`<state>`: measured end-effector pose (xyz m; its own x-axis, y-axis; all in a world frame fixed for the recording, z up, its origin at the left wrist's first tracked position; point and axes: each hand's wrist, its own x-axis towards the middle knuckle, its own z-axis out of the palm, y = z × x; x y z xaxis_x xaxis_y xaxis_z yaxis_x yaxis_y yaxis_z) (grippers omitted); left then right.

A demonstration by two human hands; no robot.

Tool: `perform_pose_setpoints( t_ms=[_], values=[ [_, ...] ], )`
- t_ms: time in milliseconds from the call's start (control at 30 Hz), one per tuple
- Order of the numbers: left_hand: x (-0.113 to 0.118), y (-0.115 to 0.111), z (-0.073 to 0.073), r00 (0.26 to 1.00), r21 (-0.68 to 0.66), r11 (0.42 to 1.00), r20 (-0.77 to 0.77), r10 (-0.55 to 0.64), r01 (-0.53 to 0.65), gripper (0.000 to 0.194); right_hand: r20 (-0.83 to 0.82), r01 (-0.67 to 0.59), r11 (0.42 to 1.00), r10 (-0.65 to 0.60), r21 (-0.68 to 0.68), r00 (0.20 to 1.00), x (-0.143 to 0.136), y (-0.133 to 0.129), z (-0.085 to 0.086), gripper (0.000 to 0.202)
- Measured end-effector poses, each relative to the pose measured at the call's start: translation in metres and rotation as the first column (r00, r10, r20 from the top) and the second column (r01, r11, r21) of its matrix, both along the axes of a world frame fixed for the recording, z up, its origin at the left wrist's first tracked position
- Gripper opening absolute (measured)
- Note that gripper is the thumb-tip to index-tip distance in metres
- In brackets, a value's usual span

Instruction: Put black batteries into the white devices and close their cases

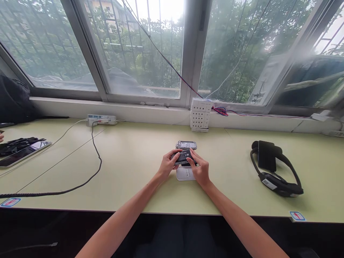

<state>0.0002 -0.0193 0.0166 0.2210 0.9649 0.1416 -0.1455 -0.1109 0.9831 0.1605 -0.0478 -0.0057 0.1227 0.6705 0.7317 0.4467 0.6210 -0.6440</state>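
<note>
Both of my hands grip a black battery (184, 155) with white print ending in "mAh", held a little over the table. My left hand (170, 162) has its left end between thumb and fingers. On the other end, the fingers of my right hand (199, 165) are closed, with the thumb on its face. Just behind it lies a grey, open device casing (187, 144) with a printed label inside. Below the battery, nearer to me, rests a white cover (185, 175) with a small label, partly hidden by my right hand.
On the right sit a black headband device (282, 184) and a black phone-like slab (267, 156). A white perforated block stack (200, 115) stands by the window sill. To the left are a power strip (101, 119), a dark cable (100, 163) and a tablet (25, 153).
</note>
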Motion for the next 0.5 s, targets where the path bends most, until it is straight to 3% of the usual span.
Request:
perform_pose_setpoints(
  t_ms=[500],
  values=[
    [-0.0005, -0.001, 0.0004, 1.0, 0.0, 1.0, -0.001, -0.014, 0.014, 0.043, 0.013, -0.014, 1.0, 0.014, 0.007, 1.0, 0.001, -0.0001, -0.0007, 0.034]
  ],
)
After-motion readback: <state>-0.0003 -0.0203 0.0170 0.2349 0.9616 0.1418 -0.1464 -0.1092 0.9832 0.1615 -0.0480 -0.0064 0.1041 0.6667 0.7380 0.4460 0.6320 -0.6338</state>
